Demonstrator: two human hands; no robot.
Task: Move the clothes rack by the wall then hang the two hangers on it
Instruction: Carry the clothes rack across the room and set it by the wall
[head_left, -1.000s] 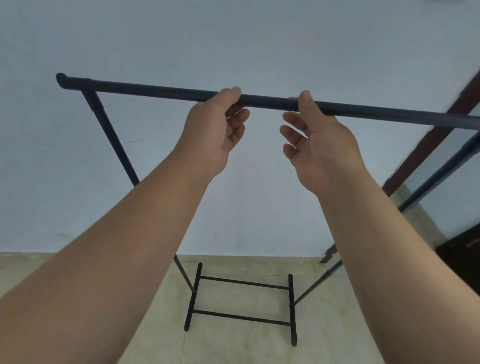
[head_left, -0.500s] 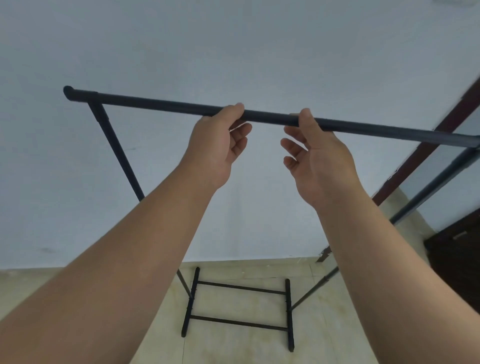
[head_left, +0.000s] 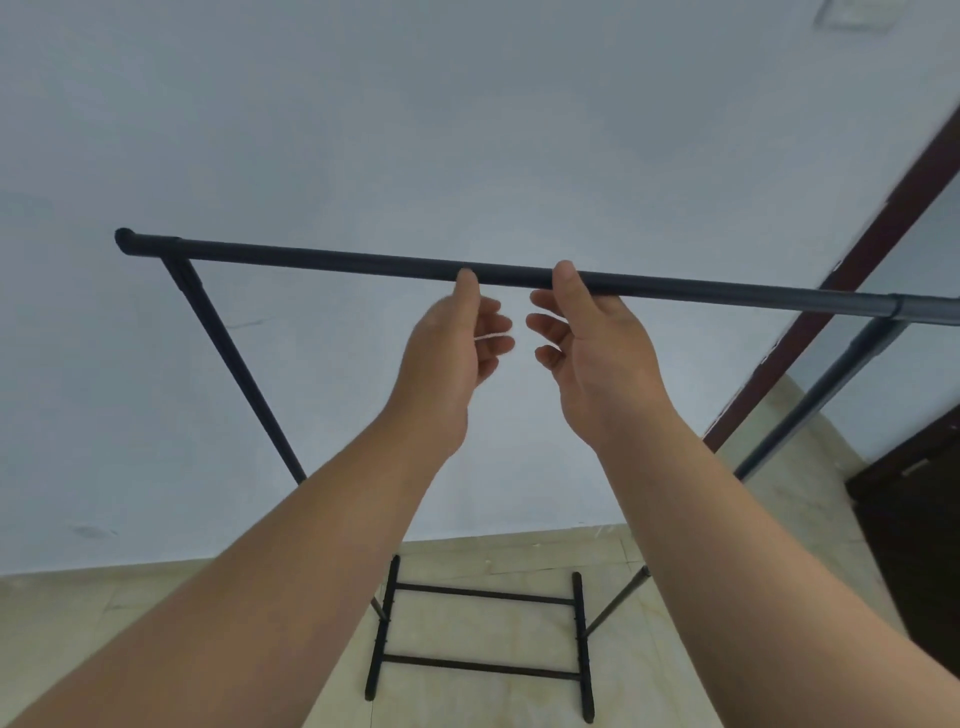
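Clothes rack (head_left: 332, 258) stands on tiled floor (head_left: 675, 545) against pale wall (head_left: 467, 130), both hands' grip slack, thumbs touching its bar.

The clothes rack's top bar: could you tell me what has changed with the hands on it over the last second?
Both hands have loosened: the left hand and right hand now touch the top bar only with their thumbs, fingers open below. The rack remains by the wall.
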